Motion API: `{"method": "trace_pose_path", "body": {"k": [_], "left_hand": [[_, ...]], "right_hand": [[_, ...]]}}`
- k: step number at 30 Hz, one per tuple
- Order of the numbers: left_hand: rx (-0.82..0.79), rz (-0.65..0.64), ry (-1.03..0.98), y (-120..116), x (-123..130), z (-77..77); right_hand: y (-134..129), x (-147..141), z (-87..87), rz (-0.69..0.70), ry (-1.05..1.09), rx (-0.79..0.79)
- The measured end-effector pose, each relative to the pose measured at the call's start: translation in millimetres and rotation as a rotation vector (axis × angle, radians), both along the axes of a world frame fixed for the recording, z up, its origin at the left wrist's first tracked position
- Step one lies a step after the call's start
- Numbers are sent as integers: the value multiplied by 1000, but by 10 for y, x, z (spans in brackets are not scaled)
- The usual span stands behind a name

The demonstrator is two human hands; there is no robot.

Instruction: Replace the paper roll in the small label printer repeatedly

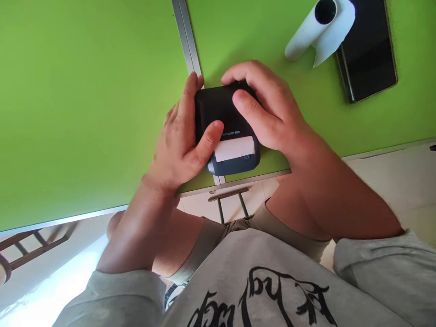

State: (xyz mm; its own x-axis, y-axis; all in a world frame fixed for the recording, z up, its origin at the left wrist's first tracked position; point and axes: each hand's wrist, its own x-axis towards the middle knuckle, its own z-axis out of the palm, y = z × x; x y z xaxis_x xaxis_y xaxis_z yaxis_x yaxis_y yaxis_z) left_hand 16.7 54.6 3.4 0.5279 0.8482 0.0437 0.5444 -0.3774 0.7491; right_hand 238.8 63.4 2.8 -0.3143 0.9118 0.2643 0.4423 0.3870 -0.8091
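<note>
Grey shirt fabric with black lettering (pixel 235 263) is spreading at six o'clock. Toward twelve, my left hand (pixel 182 143) and right hand (pixel 274 106) are gripping a black, rounded, boxy device (pixel 218 109) by its sides, near the green table's (pixel 85 113) close edge. A white paper strip (pixel 235 148) is crossing its front. Toward two o'clock, a white paper roll (pixel 304 36) and glossy black phone (pixel 371 59) are lying.

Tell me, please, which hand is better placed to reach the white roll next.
Probably the right hand: it is on the side of the black device nearer the white roll, while the left hand is on the far side.
</note>
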Motion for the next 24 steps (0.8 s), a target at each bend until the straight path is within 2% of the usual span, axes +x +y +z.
{"method": "trace_pose_path", "body": {"k": [4,13,17,24], "left_hand": [[25,15,83,-139,-48,-32],[235,42,240,-586,-65,-109],[318,61,258,-635,-55,-131],[294,184,224,-625,-63,-132]], "right_hand": [[13,-42,-15,-32,44,-8],[-4,-74,-14,-83,70,-25],[-8,-92,-11,-91,106,-19],[-14,-113,-27,-123,85,-30]]}}
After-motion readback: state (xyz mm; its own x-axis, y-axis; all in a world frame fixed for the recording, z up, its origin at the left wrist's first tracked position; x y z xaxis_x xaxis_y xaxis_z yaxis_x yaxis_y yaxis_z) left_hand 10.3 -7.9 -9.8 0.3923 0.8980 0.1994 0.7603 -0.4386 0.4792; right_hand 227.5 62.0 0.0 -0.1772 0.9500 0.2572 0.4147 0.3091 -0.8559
